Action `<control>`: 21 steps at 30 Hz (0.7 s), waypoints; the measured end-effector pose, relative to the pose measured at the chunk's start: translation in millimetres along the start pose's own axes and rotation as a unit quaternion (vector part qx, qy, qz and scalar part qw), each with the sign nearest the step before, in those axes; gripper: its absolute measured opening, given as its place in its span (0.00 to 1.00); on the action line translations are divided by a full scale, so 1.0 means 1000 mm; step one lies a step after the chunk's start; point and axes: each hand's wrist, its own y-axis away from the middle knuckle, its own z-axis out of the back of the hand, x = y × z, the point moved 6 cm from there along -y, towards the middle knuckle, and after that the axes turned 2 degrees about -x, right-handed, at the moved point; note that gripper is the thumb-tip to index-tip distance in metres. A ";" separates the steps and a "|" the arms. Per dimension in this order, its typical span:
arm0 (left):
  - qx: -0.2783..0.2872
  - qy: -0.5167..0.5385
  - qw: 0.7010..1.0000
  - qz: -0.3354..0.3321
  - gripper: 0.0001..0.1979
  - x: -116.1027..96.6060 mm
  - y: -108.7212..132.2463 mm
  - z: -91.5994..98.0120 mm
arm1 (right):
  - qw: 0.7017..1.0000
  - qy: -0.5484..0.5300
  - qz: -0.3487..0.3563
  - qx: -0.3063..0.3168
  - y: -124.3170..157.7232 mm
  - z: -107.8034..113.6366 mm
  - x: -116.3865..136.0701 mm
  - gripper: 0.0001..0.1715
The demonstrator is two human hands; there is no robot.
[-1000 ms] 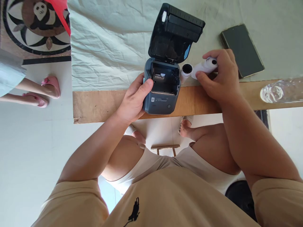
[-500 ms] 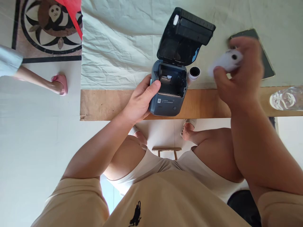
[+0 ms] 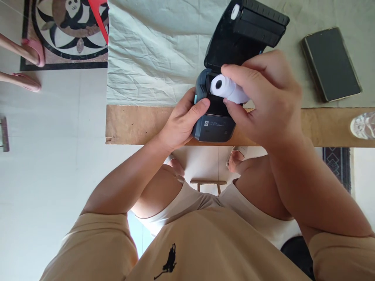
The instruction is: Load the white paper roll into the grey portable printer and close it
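Observation:
A dark label printer [image 3: 215, 130] sits at the table's front edge with its black lid [image 3: 249, 33] swung up. My left hand [image 3: 183, 121] grips its left side, thumb over the rim of the paper bay. Between the thumb and fingers of my right hand [image 3: 266, 97] is a small white paper roll [image 3: 228, 89], its dark core facing left. The roll is tilted over the printer's bay, partly inside its outline; whether it touches the bottom I cannot tell. My right fingers hide the bay's right side.
A smartphone [image 3: 332, 64] lies on the pale green cloth [image 3: 152, 50] at the right. On the bare wooden edge [image 3: 134, 125] at far right is a clear glass or bottle [image 3: 363, 125]. Another person's feet in pink slippers [image 3: 36, 52] are on the floor at left.
My right hand has brought the paper roll leftward from near the phone to the printer's bay. My left hand still holds the printer. The other person's feet have shifted left.

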 end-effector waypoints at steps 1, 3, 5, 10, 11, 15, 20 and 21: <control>0.006 0.005 1.000 -0.001 0.14 0.001 0.000 0.000 | 1.000 0.011 0.013 -0.002 0.000 0.001 0.000 0.21; 0.010 0.011 1.000 -0.004 0.15 0.002 -0.001 0.001 | 1.000 0.024 0.017 0.001 0.000 0.000 -0.001 0.17; 0.006 0.008 1.000 -0.010 0.15 0.002 -0.002 0.002 | 0.999 0.025 0.000 0.020 0.000 -0.005 -0.003 0.10; -0.006 0.004 1.000 -0.012 0.14 0.002 -0.001 0.002 | 0.999 0.010 0.036 -0.010 0.003 -0.009 0.004 0.11; -0.007 0.004 1.000 -0.010 0.14 0.002 -0.001 0.002 | 0.998 0.023 0.045 -0.031 0.003 -0.007 0.006 0.11; -0.009 0.000 1.000 -0.009 0.16 0.002 -0.001 0.002 | 0.989 0.062 0.054 -0.121 0.008 0.007 0.006 0.10; -0.012 -0.013 1.000 -0.022 0.22 0.000 0.000 0.004 | 0.981 0.008 0.141 -0.133 0.019 0.011 0.018 0.11; -0.011 -0.017 0.999 -0.029 0.25 -0.001 0.000 0.005 | 0.980 0.000 0.157 -0.119 0.022 0.008 0.022 0.11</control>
